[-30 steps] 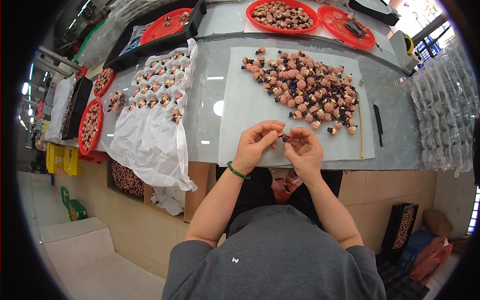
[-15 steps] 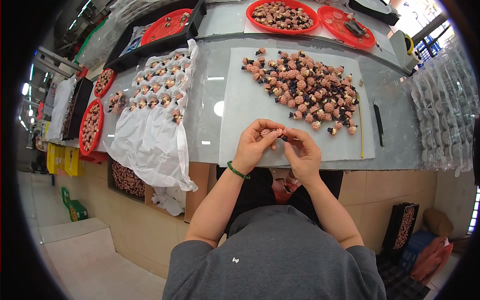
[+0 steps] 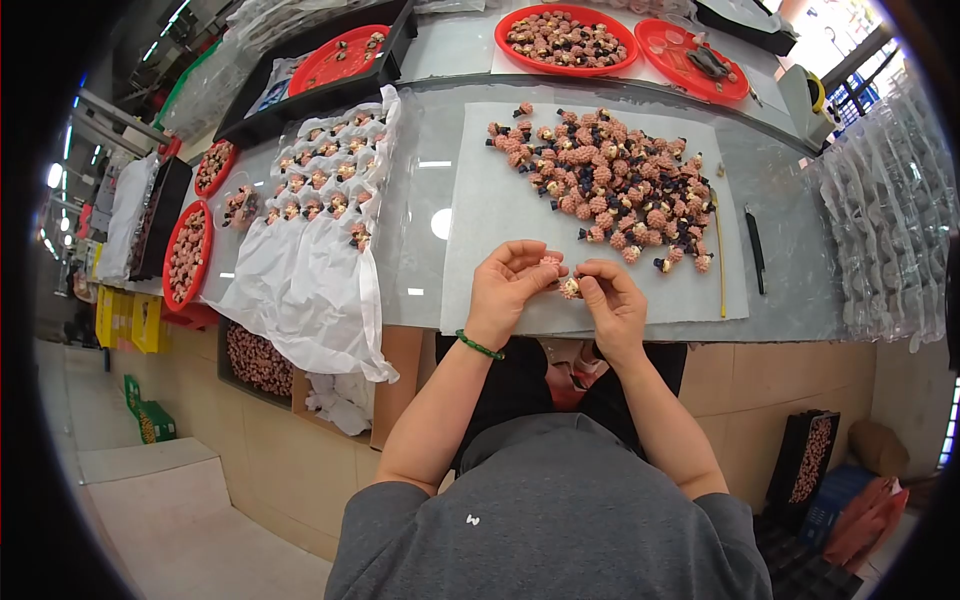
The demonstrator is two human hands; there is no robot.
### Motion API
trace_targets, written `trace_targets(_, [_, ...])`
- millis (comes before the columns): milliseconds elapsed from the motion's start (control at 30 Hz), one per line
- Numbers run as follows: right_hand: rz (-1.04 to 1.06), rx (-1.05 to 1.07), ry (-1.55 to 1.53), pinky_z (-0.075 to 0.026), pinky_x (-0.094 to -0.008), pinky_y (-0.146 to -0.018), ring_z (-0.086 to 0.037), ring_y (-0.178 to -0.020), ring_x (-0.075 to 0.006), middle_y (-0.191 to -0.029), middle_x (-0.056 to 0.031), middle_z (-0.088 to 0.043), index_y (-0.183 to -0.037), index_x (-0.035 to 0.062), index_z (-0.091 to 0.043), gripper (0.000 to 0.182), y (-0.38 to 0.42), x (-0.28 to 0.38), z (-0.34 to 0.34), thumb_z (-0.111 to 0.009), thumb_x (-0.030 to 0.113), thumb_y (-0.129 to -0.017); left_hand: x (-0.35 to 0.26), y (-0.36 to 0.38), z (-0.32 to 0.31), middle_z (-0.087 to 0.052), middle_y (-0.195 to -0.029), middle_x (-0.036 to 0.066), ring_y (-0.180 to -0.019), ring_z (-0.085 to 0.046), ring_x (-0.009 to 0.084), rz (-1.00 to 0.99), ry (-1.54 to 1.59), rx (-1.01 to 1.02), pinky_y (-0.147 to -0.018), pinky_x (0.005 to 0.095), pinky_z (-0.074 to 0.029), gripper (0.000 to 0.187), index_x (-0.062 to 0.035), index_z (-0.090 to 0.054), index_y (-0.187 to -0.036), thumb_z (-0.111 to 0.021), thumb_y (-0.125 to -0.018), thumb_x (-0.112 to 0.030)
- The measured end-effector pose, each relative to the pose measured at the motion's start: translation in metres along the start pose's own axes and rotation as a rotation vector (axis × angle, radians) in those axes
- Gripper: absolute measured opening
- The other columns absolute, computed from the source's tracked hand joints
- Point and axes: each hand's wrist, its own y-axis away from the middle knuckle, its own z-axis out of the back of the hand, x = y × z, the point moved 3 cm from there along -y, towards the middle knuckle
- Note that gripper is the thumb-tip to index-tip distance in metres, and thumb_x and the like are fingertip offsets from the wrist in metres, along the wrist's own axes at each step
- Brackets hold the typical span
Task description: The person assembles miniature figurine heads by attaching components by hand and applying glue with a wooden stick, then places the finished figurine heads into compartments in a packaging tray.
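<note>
Over the near edge of the white paper sheet (image 3: 475,200), my left hand (image 3: 512,290) pinches a small pink knobbly piece (image 3: 550,263). My right hand (image 3: 613,303), close beside it, holds a small figure (image 3: 570,288) with a cream and pink part showing between the fingertips. Just beyond both hands lies a heap of pink figures with dark blue parts (image 3: 600,175). A green bracelet (image 3: 480,345) circles my left wrist.
White wrapped trays of figures (image 3: 320,190) stand at the left, with red bowls (image 3: 187,255) beyond. Another full red bowl (image 3: 565,40) and a red plate (image 3: 690,60) are at the back. A black pen (image 3: 756,250) and clear plastic trays (image 3: 885,200) lie right.
My hands have moved slightly apart, and the figure in my right hand has turned so its cream part shows. The view has shifted a little.
</note>
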Motion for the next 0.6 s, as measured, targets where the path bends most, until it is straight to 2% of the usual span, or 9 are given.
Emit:
trace_targets(67, [0.005,0.014,0.016,-0.04,-0.0212,-0.072,-0.049,-0.082,-0.0099,-0.095,-0.0053,-0.049,-0.094,-0.002,-0.052,0.013,0.0,0.0,0.001,-0.05,0.002,-0.082,0.001,0.001,0.002,-0.049,-0.11,0.014,-0.091,-0.054,0.0168,0.062,-0.06,-0.037,-0.077,0.0252,-0.046,0.031,0.0012,-0.047,-0.109,-0.053,-0.079,0.0])
trace_targets(200, [0.008,0.032,0.052,-0.041,-0.0212,-0.072,-0.05,-0.081,-0.0096,-0.094,-0.0047,-0.05,-0.093,-0.0019,-0.053,0.012,-0.001,0.0,0.0,-0.05,0.003,-0.082,0.005,-0.001,-0.001,-0.052,-0.105,0.012,-0.086,-0.055,0.0141,-0.012,-0.112,-0.013,-0.072,0.0241,-0.047,0.025,0.0032,-0.053,-0.101,-0.055,-0.077,0.0])
trace_targets(300, [0.001,0.015,0.057,-0.041,-0.0207,-0.07,-0.05,-0.079,-0.0098,-0.09,-0.005,-0.051,-0.092,-0.0022,-0.053,0.012,-0.002,0.002,-0.001,-0.052,0.003,-0.081,0.007,0.001,-0.004,-0.052,-0.102,0.009,-0.087,-0.054,0.0114,-0.222,-0.193,0.045,-0.069,0.0219,-0.048,0.024,0.0043,-0.055,-0.099,-0.057,-0.075,0.0])
trace_targets(400, [-0.104,-0.063,0.032,-0.042,-0.02,-0.068,-0.052,-0.075,-0.0092,-0.084,-0.0041,-0.054,-0.09,-0.0022,-0.054,0.011,-0.002,0.002,-0.003,-0.054,0.003,-0.08,-0.001,0.009,-0.013,-0.05,-0.102,0.008,-0.088,-0.053,0.0124,-0.248,-0.284,0.046,-0.072,0.0233,-0.047,0.027,0.0036,-0.054,-0.101,-0.057,-0.075,0.002])
trace_targets(500, [-0.057,-0.099,0.08,-0.042,-0.0199,-0.066,-0.052,-0.072,-0.0086,-0.081,-0.0037,-0.056,-0.088,-0.0022,-0.054,0.011,-0.001,-0.007,0.0,-0.056,0.002,-0.079,-0.005,0.015,-0.019,-0.049,-0.103,0.007,-0.09,-0.052,0.0129,-0.263,-0.3,0.019,-0.075,0.0238,-0.047,0.029,0.0032,-0.053,-0.103,-0.056,-0.074,0.004])
trace_targets(600, [-0.079,-0.044,0.119,-0.042,-0.0202,-0.064,-0.051,-0.072,-0.0078,-0.081,-0.0027,-0.055,-0.085,-0.002,-0.054,0.008,-0.003,-0.005,0.001,-0.054,0.004,-0.081,-0.002,0.015,-0.016,-0.048,-0.103,0.006,-0.091,-0.052,0.0125,-0.262,-0.256,-0.003,-0.076,0.0237,-0.046,0.031,0.0033,-0.053,-0.103,-0.056,-0.073,0.006])
